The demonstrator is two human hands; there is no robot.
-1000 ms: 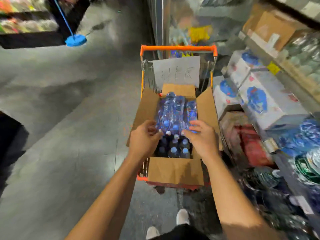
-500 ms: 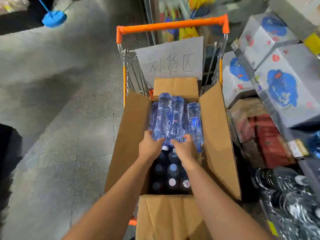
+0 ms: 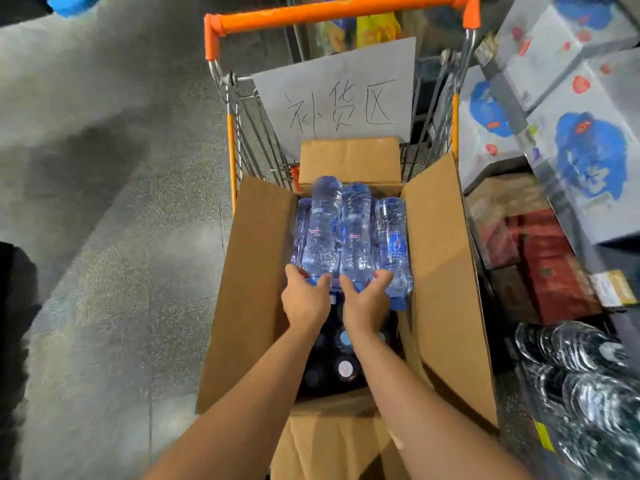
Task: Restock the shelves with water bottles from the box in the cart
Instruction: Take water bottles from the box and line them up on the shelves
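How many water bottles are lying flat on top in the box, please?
4 can be seen: a left bottle mostly hidden at the edge, two raised middle bottles, and a right bottle beside the flap. More may lie hidden underneath.

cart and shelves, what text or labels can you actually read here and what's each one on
"补货区": handwritten on the white paper sign at the far end of the cart.
Water bottles: labels bear print, too blurred to read.
White boxes on the right: blue and red graphics, no readable words.
Yellow shelf tag: too blurred to read.
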